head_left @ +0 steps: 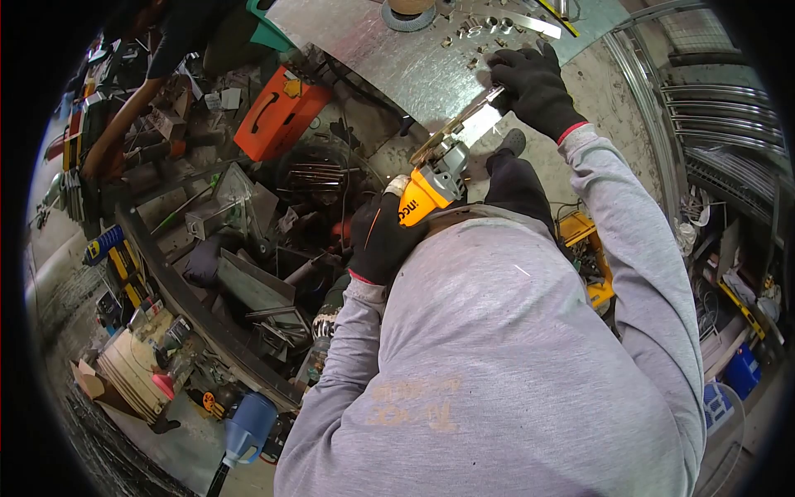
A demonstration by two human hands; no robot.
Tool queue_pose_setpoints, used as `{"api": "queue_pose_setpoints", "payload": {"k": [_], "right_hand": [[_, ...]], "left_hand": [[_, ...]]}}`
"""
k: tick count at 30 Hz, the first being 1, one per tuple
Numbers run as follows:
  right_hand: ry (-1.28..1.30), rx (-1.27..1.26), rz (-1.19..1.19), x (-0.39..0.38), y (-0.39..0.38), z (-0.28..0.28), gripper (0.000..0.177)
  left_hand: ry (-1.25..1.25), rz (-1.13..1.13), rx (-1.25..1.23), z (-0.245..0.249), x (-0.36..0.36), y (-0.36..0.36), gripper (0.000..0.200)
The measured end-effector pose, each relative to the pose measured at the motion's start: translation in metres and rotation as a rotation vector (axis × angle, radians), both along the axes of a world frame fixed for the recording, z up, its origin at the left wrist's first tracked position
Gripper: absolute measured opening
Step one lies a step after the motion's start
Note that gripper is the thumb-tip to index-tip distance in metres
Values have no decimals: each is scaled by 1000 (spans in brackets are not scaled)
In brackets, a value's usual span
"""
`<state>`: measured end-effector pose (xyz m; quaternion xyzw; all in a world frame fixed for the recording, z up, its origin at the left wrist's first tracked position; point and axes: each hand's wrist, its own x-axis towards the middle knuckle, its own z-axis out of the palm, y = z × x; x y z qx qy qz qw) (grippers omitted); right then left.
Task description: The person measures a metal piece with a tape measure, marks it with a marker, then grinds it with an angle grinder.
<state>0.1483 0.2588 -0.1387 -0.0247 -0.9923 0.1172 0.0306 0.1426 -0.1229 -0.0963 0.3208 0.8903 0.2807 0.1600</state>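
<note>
My left hand [385, 236], in a black glove, is closed around the body of a yellow and grey angle grinder [426, 195], held close to my waist. The grinder's head meets a bright, flat metal piece [480, 124] at the edge of the metal-topped table [373, 50]. A few orange sparks show around my body. My right hand [534, 89], gloved too, grips the far end of that metal piece by the table's corner, with some fingers raised. The grinder's disc is mostly hidden from this angle.
Small cut metal pieces [489, 26] and a round disc-shaped thing [408, 15] lie on the table. An orange box [281, 112] stands to the left amid scrap. Metal tubes [720, 116] are stacked at right. Another person's arm [124, 124] reaches in at upper left.
</note>
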Motion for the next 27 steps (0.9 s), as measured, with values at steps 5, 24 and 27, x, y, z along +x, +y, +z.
{"api": "queue_pose_setpoints", "payload": {"k": [5,24,27], "right_hand": [[19,-13,7,1,7,-1,41],[-78,95,65,-23,5,16,36],[-121,94,63,-28,4,19,38]], "left_hand": [[99,22,48,-3,5,2,77],[97,37,29,-4,7,0,79],[84,39,11,-8,7,-1,80]]}}
